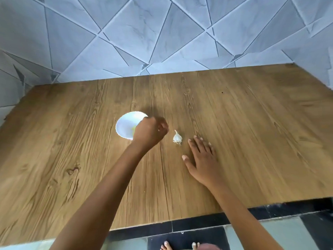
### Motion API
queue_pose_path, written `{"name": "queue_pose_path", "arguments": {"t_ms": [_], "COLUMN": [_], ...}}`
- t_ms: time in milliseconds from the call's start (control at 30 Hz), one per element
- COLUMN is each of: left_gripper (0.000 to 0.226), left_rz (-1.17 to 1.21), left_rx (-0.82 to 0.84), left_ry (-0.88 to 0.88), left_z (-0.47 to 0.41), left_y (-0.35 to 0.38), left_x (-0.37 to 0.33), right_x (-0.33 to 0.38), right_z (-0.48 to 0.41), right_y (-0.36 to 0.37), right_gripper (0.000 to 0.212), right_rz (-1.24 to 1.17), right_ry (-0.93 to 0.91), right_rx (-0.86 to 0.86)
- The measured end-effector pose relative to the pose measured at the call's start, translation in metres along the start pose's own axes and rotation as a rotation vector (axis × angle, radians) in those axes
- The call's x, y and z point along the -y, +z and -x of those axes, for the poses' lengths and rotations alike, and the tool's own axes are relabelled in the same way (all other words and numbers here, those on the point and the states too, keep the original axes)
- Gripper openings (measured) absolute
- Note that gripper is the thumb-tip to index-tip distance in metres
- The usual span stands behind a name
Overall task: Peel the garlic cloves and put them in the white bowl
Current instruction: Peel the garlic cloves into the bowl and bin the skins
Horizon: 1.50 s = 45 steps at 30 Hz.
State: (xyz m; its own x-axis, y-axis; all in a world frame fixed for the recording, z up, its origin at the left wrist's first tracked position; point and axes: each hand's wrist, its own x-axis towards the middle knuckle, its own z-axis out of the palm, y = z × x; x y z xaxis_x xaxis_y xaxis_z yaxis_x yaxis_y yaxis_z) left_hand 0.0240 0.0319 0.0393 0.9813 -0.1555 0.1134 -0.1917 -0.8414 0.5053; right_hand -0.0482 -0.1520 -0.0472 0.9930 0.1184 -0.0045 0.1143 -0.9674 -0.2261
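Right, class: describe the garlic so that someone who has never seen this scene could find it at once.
Find the wooden table. Near its middle stands a white bowl; to its right, between the left hand and the right hand, lies the garlic. It alone is small and papery white, with a pointed tip and stringy roots.

We see the bowl (124, 121) on the table (252, 141), left of centre. Our left hand (149, 131) lies over the bowl's right rim, hiding part of it. Just right of that hand the garlic (177, 138) sits on the table, apart from the bowl. Our right hand (201, 159) lies right of the garlic and nearer us, close but not touching. Behind the table stands the wall (162, 33); before it, the floor (270, 231)
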Motion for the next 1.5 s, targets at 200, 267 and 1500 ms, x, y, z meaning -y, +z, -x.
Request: {"name": "queue_pose_path", "arguments": {"t_ms": [200,267,1500], "left_gripper": [0.045,0.043,0.009], "left_rz": [-0.136,-0.109,0.819], "left_rx": [0.151,0.158,-0.015], "left_ry": [0.031,0.005,-0.248], "left_z": [-0.007,-0.007,0.041], "left_y": [0.058,0.064,0.031], "left_x": [-0.013,-0.012,-0.031], "right_x": [-0.003,-0.005,0.011], "right_z": [0.001,0.002,-0.036], "right_y": [0.0,0.001,-0.036], "right_gripper": [0.091,0.087,0.01], "right_rz": [-0.082,-0.192,-1.953], "right_ry": [0.008,0.003,0.368], "right_rx": [-0.005,-0.053,0.228]}}
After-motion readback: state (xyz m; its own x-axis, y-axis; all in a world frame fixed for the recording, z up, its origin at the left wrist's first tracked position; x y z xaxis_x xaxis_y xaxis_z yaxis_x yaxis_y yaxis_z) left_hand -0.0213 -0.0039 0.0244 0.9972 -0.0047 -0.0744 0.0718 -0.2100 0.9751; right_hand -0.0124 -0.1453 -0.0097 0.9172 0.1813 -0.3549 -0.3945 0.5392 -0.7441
